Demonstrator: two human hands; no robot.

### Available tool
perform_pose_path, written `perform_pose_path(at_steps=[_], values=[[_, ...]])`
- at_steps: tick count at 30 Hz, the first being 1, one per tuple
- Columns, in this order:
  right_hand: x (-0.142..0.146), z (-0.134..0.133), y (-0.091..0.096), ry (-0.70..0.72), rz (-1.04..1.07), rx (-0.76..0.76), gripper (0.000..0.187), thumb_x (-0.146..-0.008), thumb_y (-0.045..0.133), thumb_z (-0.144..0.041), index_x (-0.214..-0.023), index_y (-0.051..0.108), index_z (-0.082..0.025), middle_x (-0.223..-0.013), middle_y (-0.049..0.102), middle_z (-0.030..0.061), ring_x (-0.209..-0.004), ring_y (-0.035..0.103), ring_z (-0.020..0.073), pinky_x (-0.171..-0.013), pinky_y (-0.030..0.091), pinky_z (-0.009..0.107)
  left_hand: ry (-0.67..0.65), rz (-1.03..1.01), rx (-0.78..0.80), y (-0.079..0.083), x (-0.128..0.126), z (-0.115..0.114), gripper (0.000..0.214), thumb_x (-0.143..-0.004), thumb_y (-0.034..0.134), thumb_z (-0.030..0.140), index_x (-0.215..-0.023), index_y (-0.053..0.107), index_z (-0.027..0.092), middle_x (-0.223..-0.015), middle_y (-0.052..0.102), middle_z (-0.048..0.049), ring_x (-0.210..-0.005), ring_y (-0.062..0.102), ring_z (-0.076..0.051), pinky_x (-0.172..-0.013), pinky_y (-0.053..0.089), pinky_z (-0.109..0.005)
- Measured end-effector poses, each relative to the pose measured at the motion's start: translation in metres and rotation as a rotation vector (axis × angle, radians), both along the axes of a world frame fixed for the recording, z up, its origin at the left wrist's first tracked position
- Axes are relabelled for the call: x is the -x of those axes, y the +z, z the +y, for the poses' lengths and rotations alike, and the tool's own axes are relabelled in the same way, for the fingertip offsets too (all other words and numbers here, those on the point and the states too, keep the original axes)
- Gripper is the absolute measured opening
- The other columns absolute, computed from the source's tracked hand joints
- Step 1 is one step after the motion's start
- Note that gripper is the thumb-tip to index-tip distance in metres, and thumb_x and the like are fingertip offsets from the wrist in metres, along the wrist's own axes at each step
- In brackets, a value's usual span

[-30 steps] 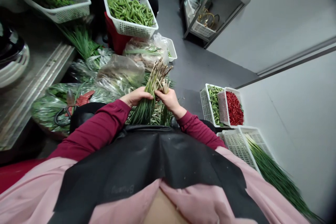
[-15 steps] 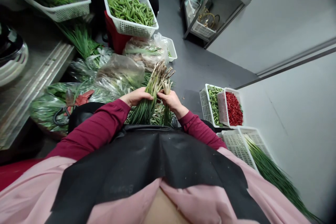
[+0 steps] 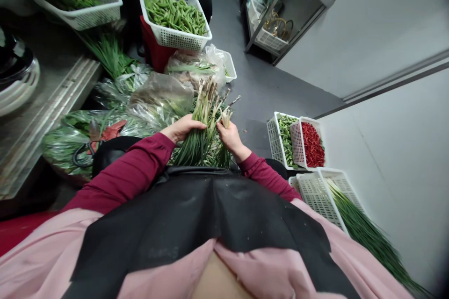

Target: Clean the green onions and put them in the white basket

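A bundle of long green stalks with pale cut ends (image 3: 205, 117) stands upright over my lap. My left hand (image 3: 184, 128) is wrapped round the bundle's left side. My right hand (image 3: 228, 134) is closed on a few stalks at the bundle's right side, fingers pinched near their pale ends. The pale ends fan out loosely above both hands. A black apron covers my lap below.
Clear plastic bags of greens (image 3: 157, 96) lie ahead on the floor. White baskets hold green pods (image 3: 173, 14), red chillies (image 3: 312, 142) and long green stalks (image 3: 361, 224). Another person sits behind the pod basket. A steel bench (image 3: 45, 98) runs along the left.
The stalk ends have loosened and spread apart, tilting more upright. My right hand has shifted slightly right and down with its few stalks.
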State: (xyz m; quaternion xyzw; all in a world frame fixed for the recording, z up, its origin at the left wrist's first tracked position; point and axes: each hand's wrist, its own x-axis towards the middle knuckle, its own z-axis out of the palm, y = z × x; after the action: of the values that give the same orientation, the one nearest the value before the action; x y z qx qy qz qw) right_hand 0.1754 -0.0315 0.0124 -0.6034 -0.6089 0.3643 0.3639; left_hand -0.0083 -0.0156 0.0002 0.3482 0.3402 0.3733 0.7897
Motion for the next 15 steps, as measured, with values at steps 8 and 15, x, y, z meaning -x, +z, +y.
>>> perform_pose_path(at_steps=[8,15], values=[[0.023,-0.001,-0.008,-0.113,-0.085,-0.025,0.010,-0.082,0.052,-0.028,-0.083,0.054,-0.018,-0.079,0.062,0.0045,-0.075,0.055,0.0176,-0.077,0.045,0.031,0.178,0.055,-0.049,-0.005,-0.025,-0.010,0.054,-0.045,0.086,0.024,-0.096,0.072,0.010,-0.087,0.074,-0.0089,-0.086,0.067,-0.024,-0.090,0.049,-0.039],[0.002,0.015,0.007,-0.021,0.050,0.068,0.022,-0.076,0.061,-0.037,-0.076,0.058,-0.015,-0.059,0.052,-0.0026,-0.059,0.048,0.0115,-0.058,0.041,0.024,0.288,0.143,-0.011,-0.003,-0.005,0.006,0.041,-0.046,0.080,0.021,-0.085,0.070,0.010,-0.070,0.069,-0.0041,-0.060,0.061,-0.017,-0.067,0.052,-0.033]])
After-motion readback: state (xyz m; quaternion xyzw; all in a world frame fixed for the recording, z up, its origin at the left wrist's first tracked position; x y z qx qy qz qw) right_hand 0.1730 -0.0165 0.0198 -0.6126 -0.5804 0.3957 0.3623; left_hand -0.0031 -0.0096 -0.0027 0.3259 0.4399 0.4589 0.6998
